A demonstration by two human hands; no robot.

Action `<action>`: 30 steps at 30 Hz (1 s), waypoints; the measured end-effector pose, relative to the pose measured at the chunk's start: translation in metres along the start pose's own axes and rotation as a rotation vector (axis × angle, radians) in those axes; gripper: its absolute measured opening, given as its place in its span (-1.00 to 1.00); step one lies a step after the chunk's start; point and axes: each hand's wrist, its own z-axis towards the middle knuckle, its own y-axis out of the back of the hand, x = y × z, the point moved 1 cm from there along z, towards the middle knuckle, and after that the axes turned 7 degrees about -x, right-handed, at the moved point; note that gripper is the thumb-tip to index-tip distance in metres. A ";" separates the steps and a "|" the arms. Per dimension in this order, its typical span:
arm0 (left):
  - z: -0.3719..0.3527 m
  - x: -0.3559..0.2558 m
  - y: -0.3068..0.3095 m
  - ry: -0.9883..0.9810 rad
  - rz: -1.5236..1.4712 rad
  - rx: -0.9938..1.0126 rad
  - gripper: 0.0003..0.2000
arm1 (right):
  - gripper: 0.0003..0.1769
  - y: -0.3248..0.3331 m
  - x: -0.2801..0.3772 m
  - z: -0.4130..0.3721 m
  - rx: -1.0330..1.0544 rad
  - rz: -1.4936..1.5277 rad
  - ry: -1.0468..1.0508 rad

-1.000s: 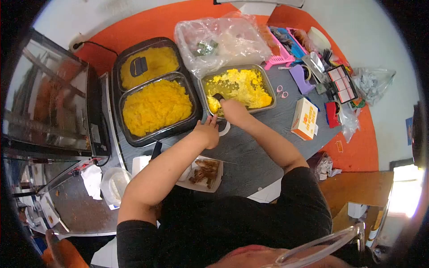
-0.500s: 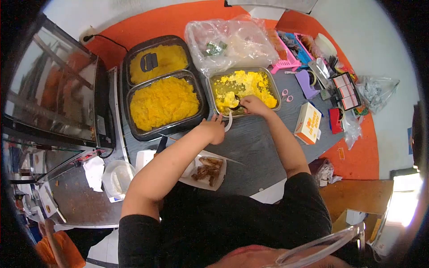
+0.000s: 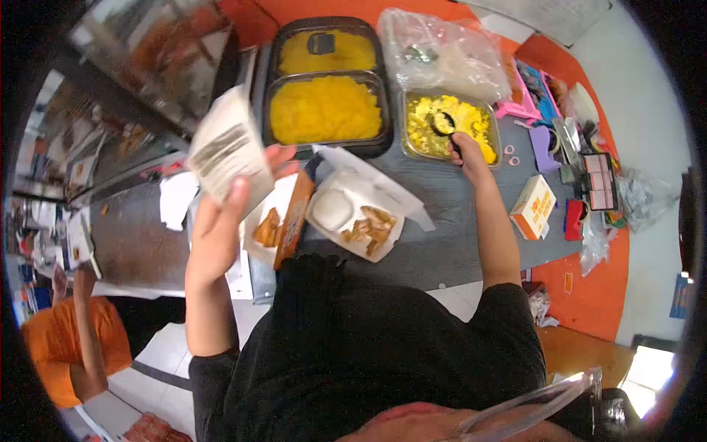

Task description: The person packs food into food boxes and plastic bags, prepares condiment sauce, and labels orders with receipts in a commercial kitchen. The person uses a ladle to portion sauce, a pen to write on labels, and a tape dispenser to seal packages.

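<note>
My left hand [image 3: 218, 221] is closed on a printed paper [image 3: 230, 151], raised at the left, blurred, with dark lines of text. Below and right of it stand two open food boxes. The left box [image 3: 297, 206] has an orange side and a browned piece of food [image 3: 267, 228]. In the right box [image 3: 394, 239] lie a white rice mound [image 3: 333, 209] and browned meat strips [image 3: 370, 229]. My right hand [image 3: 469, 153] grips the handle of a black round-headed spoon [image 3: 442, 124]. Its head is over the tray [image 3: 403, 147] of crumbled yellow egg [image 3: 471, 118].
A black double container [image 3: 384, 110] of yellow food stands at the back. Beside it lies a clear plastic bag [image 3: 456, 62]. Pink-handled scissors [image 3: 510, 155], an orange-white carton [image 3: 533, 206] and baskets [image 3: 526, 110] are at the right. A person in orange [image 3: 81, 331] is at the lower left.
My left hand has moved left from beside the egg tray and now holds the paper up. My right hand has lifted the spoon slightly. The view has shifted, showing more of both food boxes.
</note>
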 end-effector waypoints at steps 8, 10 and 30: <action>-0.106 0.031 0.073 0.140 -0.283 -0.303 -0.47 | -0.88 -0.018 0.023 -0.027 -0.038 0.143 0.123; -0.122 0.028 0.076 0.173 -0.391 -0.345 -0.45 | -0.89 -0.022 0.029 -0.041 -0.029 0.209 0.114; -0.223 0.040 0.140 0.098 -1.013 -0.085 -0.39 | -0.85 -0.037 0.046 -0.133 -0.061 0.255 0.146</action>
